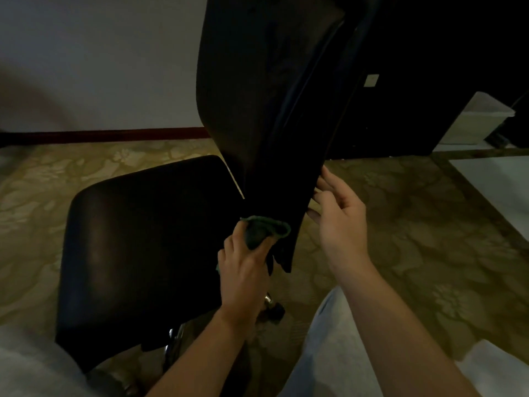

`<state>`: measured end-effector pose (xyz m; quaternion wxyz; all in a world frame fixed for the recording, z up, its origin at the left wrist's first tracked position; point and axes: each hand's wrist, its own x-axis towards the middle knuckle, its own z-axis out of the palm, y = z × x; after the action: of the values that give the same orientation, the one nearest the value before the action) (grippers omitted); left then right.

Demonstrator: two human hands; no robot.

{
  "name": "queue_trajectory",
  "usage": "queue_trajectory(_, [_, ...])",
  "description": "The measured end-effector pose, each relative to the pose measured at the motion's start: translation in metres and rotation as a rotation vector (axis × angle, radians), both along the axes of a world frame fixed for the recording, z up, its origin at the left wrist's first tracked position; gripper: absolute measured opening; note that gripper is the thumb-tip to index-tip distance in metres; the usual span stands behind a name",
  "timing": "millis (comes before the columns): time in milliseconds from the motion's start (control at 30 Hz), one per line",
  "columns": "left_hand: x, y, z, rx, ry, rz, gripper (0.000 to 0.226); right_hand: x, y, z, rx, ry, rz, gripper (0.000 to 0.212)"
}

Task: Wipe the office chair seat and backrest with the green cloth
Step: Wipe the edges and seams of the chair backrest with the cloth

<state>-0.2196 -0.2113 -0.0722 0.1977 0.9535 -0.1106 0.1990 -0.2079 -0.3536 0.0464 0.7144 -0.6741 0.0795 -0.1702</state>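
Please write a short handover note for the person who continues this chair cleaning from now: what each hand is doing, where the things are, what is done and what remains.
Left hand: closed on the green cloth, pressing it against the lowest part of the backrest, near the rear of the seat.
Right hand: open, fingers touching the backrest's right edge, apparently steadying it.
Chair: on the patterned carpet, beside dark furniture.
Done: cannot tell from this picture which surfaces are already wiped.
Left: probably the rest of the backrest upward, and the seat if not yet cleaned.
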Motion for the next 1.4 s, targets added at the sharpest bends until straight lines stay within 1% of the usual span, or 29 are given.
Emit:
queue_trajectory(67, [-0.006,0.009,0.000,-0.069,-0.055,-0.050,0.050,0.001,-0.001,-0.002,0.005,-0.007,0.004,0.040])
queue_trajectory(167, [-0.005,0.012,0.024,-0.150,-0.142,-0.108,0.054,0.003,-0.002,-0.006,0.010,-0.017,0.013,0.038])
queue_trajectory(233, [0.000,0.009,0.044,-0.190,-0.169,-0.150,0.064,0.004,-0.002,-0.006,-0.039,-0.022,0.009,0.035])
queue_trajectory(300, [0.005,0.007,0.060,-0.277,-0.186,-0.192,0.073,0.004,-0.003,-0.005,-0.056,-0.025,0.004,0.032])
queue_trajectory(367, [0.012,0.005,0.067,-0.317,-0.240,-0.209,0.063,0.005,-0.004,-0.004,-0.054,-0.020,0.001,0.031])
queue_trajectory(433, [0.018,0.004,0.068,-0.252,-0.294,-0.185,0.052,0.006,-0.005,-0.005,-0.058,-0.016,-0.003,0.031])
queue_trajectory(467, [0.020,0.002,0.068,-0.208,-0.293,-0.173,0.051,0.006,-0.005,-0.005,-0.058,-0.016,-0.003,0.031])
queue_trajectory(533, [0.023,-0.004,0.070,-0.112,-0.247,-0.147,0.047,0.005,-0.005,-0.005,-0.049,-0.018,0.001,0.031])
queue_trajectory(633, [0.022,-0.017,0.075,0.055,-0.150,-0.058,0.028,0.005,-0.006,-0.006,-0.046,-0.021,0.005,0.031])
queue_trajectory(700, [0.020,-0.024,0.073,0.112,-0.114,-0.015,0.021,0.006,-0.006,-0.006,-0.049,-0.011,-0.001,0.032])
queue_trajectory(800, [0.018,-0.028,0.066,0.168,-0.090,0.015,0.029,0.006,-0.007,-0.006,-0.046,0.001,-0.003,0.034])
queue_trajectory(900, [0.017,-0.029,0.059,0.175,-0.034,0.003,0.034,0.005,-0.008,-0.007,-0.048,-0.001,0.009,0.037])
queue_trajectory(1000, [0.013,-0.017,0.046,0.145,0.133,-0.048,0.033,0.005,-0.009,-0.009,-0.092,-0.009,0.020,0.038])
queue_trajectory(1067, [0.007,0.001,0.036,0.096,0.202,-0.080,0.040,0.006,-0.012,-0.010,-0.127,-0.011,0.029,0.039])
queue_trajectory(1167, [-0.003,0.019,0.033,0.032,0.106,-0.102,0.057,0.006,-0.013,-0.012,-0.173,-0.034,0.022,0.039])
queue_trajectory(1233, [-0.005,0.015,0.038,0.025,-0.007,-0.121,0.064,0.006,-0.010,-0.014,-0.183,-0.047,-0.002,0.039])
queue_trajectory(1333, [0.002,0.003,0.052,-0.019,-0.149,-0.148,0.065,0.005,-0.007,-0.012,-0.199,-0.057,-0.021,0.040])
queue_trajectory(1400, [0.008,-0.005,0.056,-0.042,-0.183,-0.146,0.062,0.004,-0.008,-0.010,-0.202,-0.057,-0.016,0.040])
